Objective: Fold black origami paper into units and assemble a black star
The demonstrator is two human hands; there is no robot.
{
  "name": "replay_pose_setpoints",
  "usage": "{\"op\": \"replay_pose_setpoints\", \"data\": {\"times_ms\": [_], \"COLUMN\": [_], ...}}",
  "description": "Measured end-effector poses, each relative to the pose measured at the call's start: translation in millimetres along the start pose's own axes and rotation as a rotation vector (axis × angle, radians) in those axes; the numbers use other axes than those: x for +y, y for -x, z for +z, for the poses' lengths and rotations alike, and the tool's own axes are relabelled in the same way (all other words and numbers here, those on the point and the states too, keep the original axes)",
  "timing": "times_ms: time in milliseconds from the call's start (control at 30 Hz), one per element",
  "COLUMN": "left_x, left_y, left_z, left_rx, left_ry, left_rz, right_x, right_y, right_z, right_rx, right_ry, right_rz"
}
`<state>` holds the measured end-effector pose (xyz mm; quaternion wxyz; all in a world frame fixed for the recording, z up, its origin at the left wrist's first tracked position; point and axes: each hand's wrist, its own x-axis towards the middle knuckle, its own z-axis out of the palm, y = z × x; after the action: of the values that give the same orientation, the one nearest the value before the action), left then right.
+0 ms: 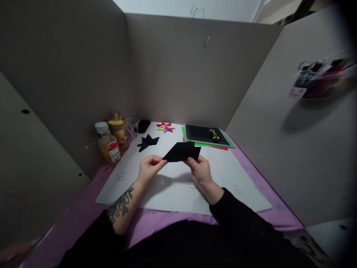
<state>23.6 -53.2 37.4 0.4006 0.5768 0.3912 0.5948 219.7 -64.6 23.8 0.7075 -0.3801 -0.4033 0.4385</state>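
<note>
A folded piece of black paper [181, 152] is held up between both hands above the white sheet [167, 197]. My left hand [150, 165] pinches its pointed left corner between thumb and fingers. At the lower right part of the paper, my right hand [200, 169] grips it with the thumb in front and the fingers mostly hidden behind. Beyond my left hand lies a black folded-paper shape with several points [149, 141]. Farther back is a multicoloured folded-paper star [166, 127].
At the back right, a yellow-and-black utility knife [214, 134] rests on a stack of coloured paper [195, 134]. A bottle [108, 145], a brown-yellow cup [118, 130], a clear cup [133, 127] and a dark phone-like object [144, 125] stand or lie left. Grey panels [200, 74] enclose the table.
</note>
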Motion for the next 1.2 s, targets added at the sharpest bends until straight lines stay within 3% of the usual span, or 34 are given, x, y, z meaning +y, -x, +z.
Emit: {"op": "replay_pose_setpoints", "data": {"times_ms": [200,400,500,633,733,867,1100,1200], "left_x": [-3.6,-9.3,-9.4,-7.0,-5.8,-6.9,-10.5,-11.5], "left_y": [-3.1,-2.8,-2.3,-3.6,-3.2,-1.3,-4.6,-5.7], "left_z": [3.9,11.1,11.8,9.8,9.5,9.9,7.5,8.2], "left_rx": [-0.023,-0.29,-0.349,-0.285,-0.285,-0.377,-0.325,-0.329], "left_ry": [0.087,-0.005,-0.032,0.069,0.069,-0.005,-0.006,-0.029], "left_rz": [-0.149,-0.266,-0.338,-0.368,-0.332,-0.33,-0.391,-0.396], "right_x": [0.1,6.9,7.0,9.7,17.8,26.9,12.6,7.8], "right_y": [-0.5,-6.0,-6.1,-0.3,8.6,12.8,-17.9,-27.8], "right_z": [8.8,-0.7,1.4,16.1,31.3,42.2,10.2,-4.8], "right_rx": [0.133,0.174,0.164,-0.002,-0.186,-0.13,0.023,0.018], "right_ry": [0.008,0.136,0.114,0.022,0.131,0.128,0.041,0.016], "right_rz": [-0.015,-0.079,-0.056,0.056,0.2,0.264,0.309,0.279]}}
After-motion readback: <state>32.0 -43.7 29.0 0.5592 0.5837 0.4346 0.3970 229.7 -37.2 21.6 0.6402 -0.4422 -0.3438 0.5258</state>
